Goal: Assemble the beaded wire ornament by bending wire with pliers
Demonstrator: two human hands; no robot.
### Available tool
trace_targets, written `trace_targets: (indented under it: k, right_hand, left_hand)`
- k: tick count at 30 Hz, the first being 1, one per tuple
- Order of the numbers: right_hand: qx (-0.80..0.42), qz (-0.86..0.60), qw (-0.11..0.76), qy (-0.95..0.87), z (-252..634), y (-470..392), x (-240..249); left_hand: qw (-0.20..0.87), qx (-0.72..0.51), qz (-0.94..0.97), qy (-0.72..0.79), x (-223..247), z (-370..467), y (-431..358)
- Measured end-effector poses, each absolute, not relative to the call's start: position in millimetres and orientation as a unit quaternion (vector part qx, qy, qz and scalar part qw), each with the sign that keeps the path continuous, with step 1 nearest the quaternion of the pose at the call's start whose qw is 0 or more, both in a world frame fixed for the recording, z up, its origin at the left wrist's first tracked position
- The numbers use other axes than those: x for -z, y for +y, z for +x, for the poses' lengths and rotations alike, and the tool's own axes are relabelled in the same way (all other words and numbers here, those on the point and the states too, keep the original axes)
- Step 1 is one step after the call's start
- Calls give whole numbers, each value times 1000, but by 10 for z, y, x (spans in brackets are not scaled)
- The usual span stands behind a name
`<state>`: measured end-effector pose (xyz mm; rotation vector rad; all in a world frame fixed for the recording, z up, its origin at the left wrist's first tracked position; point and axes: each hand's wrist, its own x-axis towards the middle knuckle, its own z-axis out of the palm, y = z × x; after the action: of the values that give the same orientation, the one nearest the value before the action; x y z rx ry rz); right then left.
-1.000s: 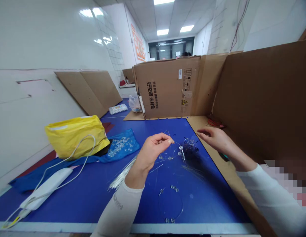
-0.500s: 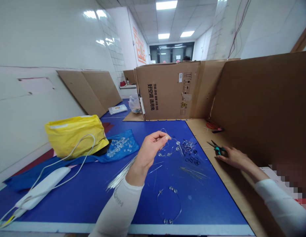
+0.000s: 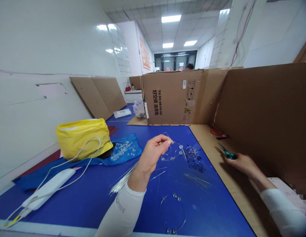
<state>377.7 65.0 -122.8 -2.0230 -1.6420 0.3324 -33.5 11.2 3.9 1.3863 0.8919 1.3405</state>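
My left hand is closed in a pinch, thumb against forefinger, on one end of a thin clear wire strung with round glass beads. The rest of that wire loops down over the blue table, just beyond the fingers. On the right, my right hand is closed around the teal handle of a pair of pliers, whose jaws point forward and left over the cardboard. A second beaded wire loop lies near the front of the table, its ends apart at the upper left.
Dark rings, a tangle of small wire pieces and thin straight wires lie at right. Loose beads rest on a blue cloth. A yellow bag and white power strip sit left; a cardboard box stands behind.
My right hand has lifted the pliers slightly off the cardboard and turned them. My left hand keeps its pinch on the beaded wire. The view has tilted up a little.
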Motion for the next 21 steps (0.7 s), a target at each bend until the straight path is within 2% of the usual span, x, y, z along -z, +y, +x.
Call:
trace_targets:
  k: [5,9,12,15,21]
  right_hand:
    - [-319,-610,529,-496,3740,516,869]
    - [-413,-486,632,-440,3532,485,432]
    - [-477,-387,670,-417,3212,429,98]
    - [-513,-301,653,-469,2838,331,-129]
    - [-452,-323,550,-624,2371,206,-110]
  left_hand:
    - [494,-553,559,370,-56,-319,99]
    - [493,-558,554,372,-59,-309,90]
    - [492,-560,554,371,-57,-317,82]
    - [490,-562,555,369,-64,-328,72]
    - [487,-560,560,369,-106,-351,16]
